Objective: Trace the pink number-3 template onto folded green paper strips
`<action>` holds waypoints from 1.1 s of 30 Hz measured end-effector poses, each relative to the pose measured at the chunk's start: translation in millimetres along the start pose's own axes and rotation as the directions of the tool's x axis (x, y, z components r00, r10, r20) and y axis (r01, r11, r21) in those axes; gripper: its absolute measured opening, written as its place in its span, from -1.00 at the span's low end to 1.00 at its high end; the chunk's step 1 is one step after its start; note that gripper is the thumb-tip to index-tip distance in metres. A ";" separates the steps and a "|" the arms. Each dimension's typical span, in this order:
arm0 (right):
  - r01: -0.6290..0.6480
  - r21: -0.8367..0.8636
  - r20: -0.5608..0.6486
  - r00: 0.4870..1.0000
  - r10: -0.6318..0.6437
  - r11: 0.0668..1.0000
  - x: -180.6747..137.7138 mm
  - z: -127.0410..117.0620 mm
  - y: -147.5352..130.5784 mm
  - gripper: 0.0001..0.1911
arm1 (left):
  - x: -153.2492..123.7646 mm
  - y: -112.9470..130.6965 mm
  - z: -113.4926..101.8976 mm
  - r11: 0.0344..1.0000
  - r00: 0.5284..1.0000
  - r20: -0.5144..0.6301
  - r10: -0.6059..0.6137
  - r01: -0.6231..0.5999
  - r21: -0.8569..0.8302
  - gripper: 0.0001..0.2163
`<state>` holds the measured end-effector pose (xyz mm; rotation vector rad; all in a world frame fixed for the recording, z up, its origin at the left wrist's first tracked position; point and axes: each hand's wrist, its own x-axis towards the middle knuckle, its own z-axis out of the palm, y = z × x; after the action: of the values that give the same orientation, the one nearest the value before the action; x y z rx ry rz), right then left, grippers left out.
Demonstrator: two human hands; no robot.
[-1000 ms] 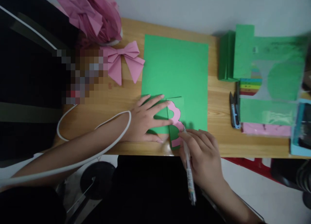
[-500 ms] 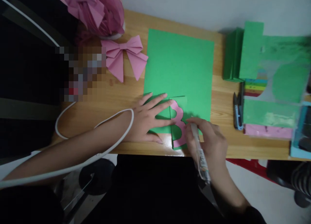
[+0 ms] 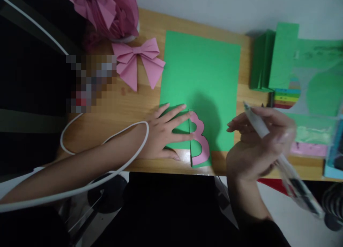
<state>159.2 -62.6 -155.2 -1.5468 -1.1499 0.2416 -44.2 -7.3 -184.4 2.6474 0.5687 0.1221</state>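
Note:
My left hand (image 3: 166, 132) lies with fingers spread over the green sheet, two fingertips pressing a pink paper cutout (image 3: 205, 149) with a scalloped outer edge. The cutout rests on a smaller green piece of paper (image 3: 197, 132), and a dark line shows along its outer edge. Beneath these is a large green sheet of paper (image 3: 203, 65). My right hand (image 3: 264, 140) is raised to the right of the papers, closed around a pen (image 3: 258, 124) with a clear, whitish barrel. The pen tip points up and left, away from the paper, and its far end is blurred.
A pink paper bow (image 3: 138, 59) lies left of the sheet, near a pink wrapped bundle (image 3: 118, 15). At right stand a folded green paper piece (image 3: 284, 56) and plastic-wrapped paper packs (image 3: 321, 91). A white cable (image 3: 120, 168) loops over my left forearm.
My right hand has lifted off the pink cutout and swung right with the pen, whose tip now points upward. The cutout's lower right edge is uncovered. My left hand has stayed in place.

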 end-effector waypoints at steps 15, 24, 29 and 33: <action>-0.233 -0.077 0.389 0.888 0.244 0.969 -6.8 17.2 13.1 -0.79 | 1.1 0.4 0.8 0.999 1.000 -0.021 -0.004 0.003 -0.037 -0.39; -0.249 -0.100 0.415 0.869 0.268 0.963 -5.9 16.4 9.4 -0.79 | 0.3 -0.7 1.7 0.998 0.999 -0.047 0.014 -0.017 -0.058 -0.42; -0.237 -0.112 0.418 0.870 0.262 0.965 -5.7 16.6 9.8 -0.80 | 0.3 -1.0 4.1 0.999 0.999 -0.047 0.001 -0.003 -0.045 -0.40; -0.224 -0.115 0.421 0.871 0.252 0.968 -6.0 16.5 11.6 -0.80 | 0.4 -2.2 5.9 0.999 0.998 -0.056 0.015 -0.017 -0.044 -0.39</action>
<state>151.0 -55.2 -173.1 -1.7436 -1.3130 0.7562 -43.6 -7.6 -190.7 2.6127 0.5561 0.2112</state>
